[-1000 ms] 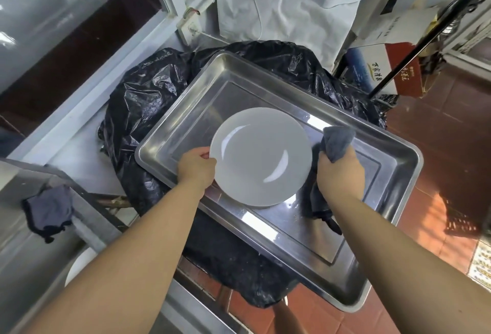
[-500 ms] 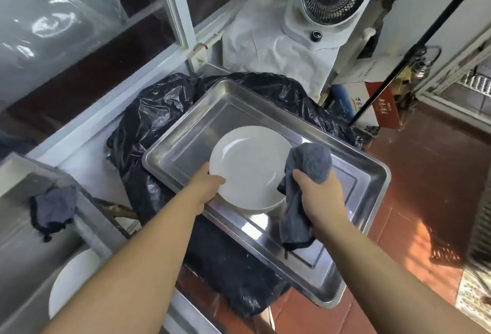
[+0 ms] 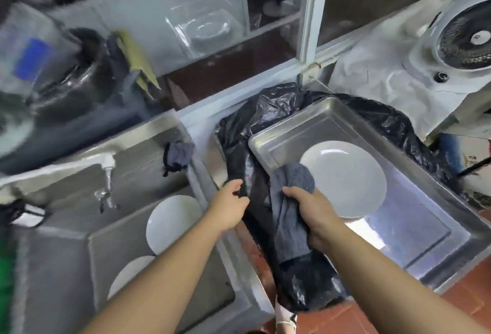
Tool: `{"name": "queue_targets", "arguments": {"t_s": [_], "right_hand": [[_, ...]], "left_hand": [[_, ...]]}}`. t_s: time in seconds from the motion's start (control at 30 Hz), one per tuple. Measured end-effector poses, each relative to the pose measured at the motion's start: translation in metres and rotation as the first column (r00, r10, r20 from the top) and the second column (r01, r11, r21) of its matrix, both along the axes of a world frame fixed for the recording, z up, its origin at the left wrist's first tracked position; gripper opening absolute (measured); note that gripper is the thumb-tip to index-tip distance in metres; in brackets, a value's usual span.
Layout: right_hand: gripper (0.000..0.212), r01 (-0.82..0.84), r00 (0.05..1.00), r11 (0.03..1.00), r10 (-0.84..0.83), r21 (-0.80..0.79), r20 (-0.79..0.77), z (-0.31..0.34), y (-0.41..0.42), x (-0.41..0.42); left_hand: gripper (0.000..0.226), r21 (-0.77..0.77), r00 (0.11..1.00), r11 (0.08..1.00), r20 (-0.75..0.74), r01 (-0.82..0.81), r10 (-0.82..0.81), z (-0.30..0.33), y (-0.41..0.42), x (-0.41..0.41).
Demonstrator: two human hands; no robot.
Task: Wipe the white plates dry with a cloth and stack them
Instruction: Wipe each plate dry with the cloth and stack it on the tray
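Observation:
A white plate (image 3: 348, 178) lies flat in the steel tray (image 3: 414, 248) on the right, with neither hand on it. My right hand (image 3: 310, 214) grips a grey cloth (image 3: 291, 200) just left of the tray's near-left corner. My left hand (image 3: 229, 207) hangs empty with loosely curled fingers between the sink and the tray, over the black bag. Two more white plates lie in the steel sink (image 3: 66, 259): one (image 3: 172, 220) leaning near its right wall, another (image 3: 127, 274) lower down, partly hidden by my left forearm.
The tray rests on a black plastic bag (image 3: 281, 105). A tap (image 3: 107, 174) juts over the sink and a second dark cloth (image 3: 178, 154) hangs on the sink's back rim. A white fan (image 3: 462, 41) stands at the right, glass panels behind.
My left hand has let go of the plate, which now lies in the tray. Both hands have moved left towards the sink, and my view has swung left to show the sink.

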State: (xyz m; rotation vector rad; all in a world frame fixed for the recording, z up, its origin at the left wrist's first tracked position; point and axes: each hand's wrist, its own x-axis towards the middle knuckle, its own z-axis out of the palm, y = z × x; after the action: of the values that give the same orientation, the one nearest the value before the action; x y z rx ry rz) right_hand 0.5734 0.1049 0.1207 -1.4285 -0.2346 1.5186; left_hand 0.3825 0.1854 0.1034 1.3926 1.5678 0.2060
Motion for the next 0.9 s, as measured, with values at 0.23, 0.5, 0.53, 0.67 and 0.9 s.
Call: {"name": "queue_targets", "arguments": {"t_s": [0.23,0.5,0.53,0.67,0.9], "right_hand": [[0.038,-0.225,0.974,0.966,0.224,-0.126,-0.027,-0.007,0.028,-0.101],[0.025,-0.345,0.930,0.903,0.366,-0.257,0.038,-0.015,0.027,-0.222],[0.025,-0.352,0.926,0.896,0.376,-0.273,0.041,-0.019,0.025,-0.236],[0.019,-0.350,0.916,0.882,0.393,-0.315,0.082,-0.047,0.016,-0.290],[0.014,-0.320,0.886,0.866,0.417,-0.385,0.202,-0.103,-0.002,-0.365]], "left_hand": [[0.047,-0.001,0.974,0.977,-0.075,-0.213,0.212,0.007,-0.049,-0.129],[0.057,-0.146,0.917,0.906,-0.098,-0.397,0.386,-0.034,-0.101,-0.268],[0.057,-0.157,0.919,0.907,-0.119,-0.390,0.375,-0.038,-0.105,-0.283],[0.057,-0.224,0.914,0.889,-0.170,-0.400,0.368,-0.064,-0.119,-0.343],[0.054,-0.309,0.884,0.830,-0.200,-0.465,0.422,-0.113,-0.147,-0.434]]}}
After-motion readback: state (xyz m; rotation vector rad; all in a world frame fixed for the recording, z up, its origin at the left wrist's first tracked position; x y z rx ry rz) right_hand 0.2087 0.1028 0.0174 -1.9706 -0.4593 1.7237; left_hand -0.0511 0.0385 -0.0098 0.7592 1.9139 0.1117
